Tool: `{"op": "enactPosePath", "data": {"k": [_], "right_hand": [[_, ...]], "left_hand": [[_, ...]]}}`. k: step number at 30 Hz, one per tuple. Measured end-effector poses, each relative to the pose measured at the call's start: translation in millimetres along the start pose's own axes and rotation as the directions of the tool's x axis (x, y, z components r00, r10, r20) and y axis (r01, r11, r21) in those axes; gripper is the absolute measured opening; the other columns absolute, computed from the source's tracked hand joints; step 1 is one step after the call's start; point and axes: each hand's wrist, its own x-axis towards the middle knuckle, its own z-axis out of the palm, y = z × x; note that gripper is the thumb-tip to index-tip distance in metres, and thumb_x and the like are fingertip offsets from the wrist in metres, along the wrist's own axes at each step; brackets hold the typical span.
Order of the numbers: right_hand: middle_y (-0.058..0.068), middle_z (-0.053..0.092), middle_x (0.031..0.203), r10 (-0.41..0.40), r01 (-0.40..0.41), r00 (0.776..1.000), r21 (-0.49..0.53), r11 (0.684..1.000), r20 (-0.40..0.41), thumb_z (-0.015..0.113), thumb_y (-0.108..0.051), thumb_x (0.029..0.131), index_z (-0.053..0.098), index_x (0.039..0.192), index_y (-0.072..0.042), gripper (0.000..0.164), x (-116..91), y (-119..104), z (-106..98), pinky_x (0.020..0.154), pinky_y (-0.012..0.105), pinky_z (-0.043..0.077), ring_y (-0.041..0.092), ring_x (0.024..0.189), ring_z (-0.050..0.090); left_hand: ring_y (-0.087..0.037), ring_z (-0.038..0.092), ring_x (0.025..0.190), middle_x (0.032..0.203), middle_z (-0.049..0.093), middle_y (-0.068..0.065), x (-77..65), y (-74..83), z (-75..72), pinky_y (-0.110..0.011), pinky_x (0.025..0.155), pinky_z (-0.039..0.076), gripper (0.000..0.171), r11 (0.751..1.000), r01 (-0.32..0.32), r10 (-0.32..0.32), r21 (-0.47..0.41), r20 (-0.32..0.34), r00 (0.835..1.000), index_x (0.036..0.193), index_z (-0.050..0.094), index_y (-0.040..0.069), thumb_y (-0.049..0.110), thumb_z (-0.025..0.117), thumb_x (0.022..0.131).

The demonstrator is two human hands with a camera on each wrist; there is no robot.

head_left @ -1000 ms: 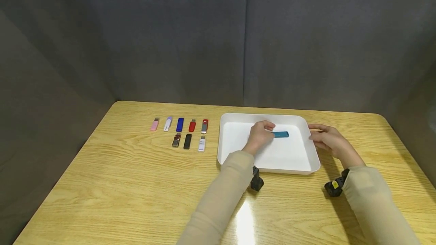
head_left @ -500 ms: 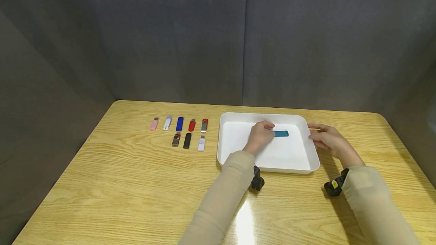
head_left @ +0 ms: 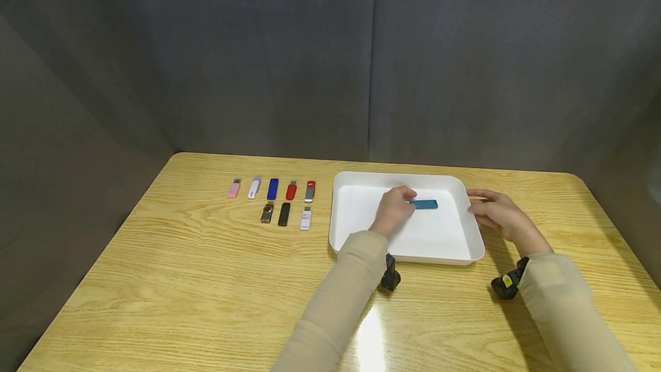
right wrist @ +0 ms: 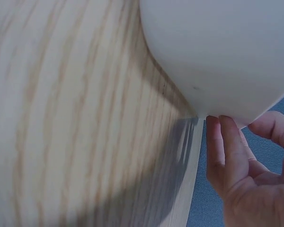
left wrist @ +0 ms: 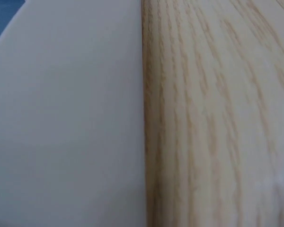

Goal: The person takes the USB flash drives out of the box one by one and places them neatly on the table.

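In the head view, a white tray (head_left: pixel 356 234) stands on the wooden table. Inside it, my left hand (head_left: pixel 395 205) pinches the left end of a teal USB stick (head_left: pixel 426 204), which lies flat and crosswise. The fingertips partly cover that end. My right hand (head_left: pixel 498 211) is at the tray's right side. In the right wrist view, the fairly straight fingers of the right hand (right wrist: pixel 251 175) touch the tray's outer wall (right wrist: pixel 213 56), with the thumb at its rim. The left wrist view shows only the tray's near wall (left wrist: pixel 71 113) and the table, not the hand.
Left of the tray, several USB sticks lie in two rows, among them a pink one (head_left: pixel 234 189), a blue one (head_left: pixel 272 189), a black one (head_left: pixel 284 214) and a white one (head_left: pixel 306 219). A dark cloth (head_left: pixel 289 73) hangs behind the table (head_left: pixel 206 291).
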Motion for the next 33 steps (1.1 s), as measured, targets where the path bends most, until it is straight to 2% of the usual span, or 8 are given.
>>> {"op": "enactPosePath", "data": {"k": [13,18,26,30,33], "right_hand": [[0.03,0.029,0.148,0.012,-0.012,1.0,0.0,1.0,0.003,0.05,-0.012,0.096,0.018,0.15,0.004,0.064,-1.1,-1.1,0.4,0.073,0.012,0.053,-0.009,0.08,0.054],[0.03,0.028,0.148,0.011,-0.011,1.0,0.006,1.0,0.006,0.049,-0.012,0.097,0.018,0.15,0.004,0.064,-1.3,-1.0,0.3,0.074,0.012,0.053,-0.01,0.08,0.054],[0.029,0.032,0.145,0.008,-0.008,1.0,0.002,1.0,0.004,0.05,-0.013,0.096,0.019,0.15,0.004,0.064,-1.7,-1.7,0.5,0.073,0.012,0.053,-0.01,0.079,0.054],[0.024,0.041,0.139,0.003,-0.003,1.0,0.006,1.0,0.004,0.051,-0.012,0.096,0.02,0.149,0.004,0.064,-1.7,-1.5,0.4,0.072,0.013,0.054,-0.009,0.079,0.056],[0.023,0.041,0.138,-0.001,0.001,1.0,0.009,1.0,0.007,0.052,-0.012,0.095,0.02,0.149,0.004,0.065,-1.4,-1.1,0.3,0.072,0.013,0.054,-0.009,0.079,0.056]], "left_hand": [[-0.014,0.064,0.09,0.099,0.072,-0.003,0.4,1.2,1.3,-0.017,0.077,0.047,0.028,0.997,-0.013,0.014,0.071,-0.006,1.0,0.108,0.071,0.01,0.002,0.07,0.082],[-0.014,0.064,0.089,0.098,0.072,-0.003,1.1,0.6,2.0,-0.016,0.074,0.046,0.027,0.998,-0.012,0.013,0.058,-0.016,1.0,0.105,0.072,0.01,0.001,0.071,0.079],[-0.012,0.06,0.084,0.096,0.072,-0.006,1.0,0.8,3.4,-0.016,0.075,0.047,0.028,0.999,-0.029,0.028,0.038,0.012,1.0,0.105,0.073,0.007,-0.003,0.071,0.079],[-0.011,0.057,0.082,0.097,0.071,-0.006,0.9,1.0,3.1,-0.017,0.075,0.047,0.027,0.999,-0.024,0.022,0.047,0.031,0.999,0.105,0.073,0.007,-0.004,0.068,0.081],[-0.012,0.059,0.084,0.099,0.071,-0.006,1.9,0.1,2.9,-0.017,0.075,0.047,0.027,0.997,-0.03,0.028,0.066,0.034,0.999,0.104,0.074,0.008,-0.004,0.066,0.081]]}}
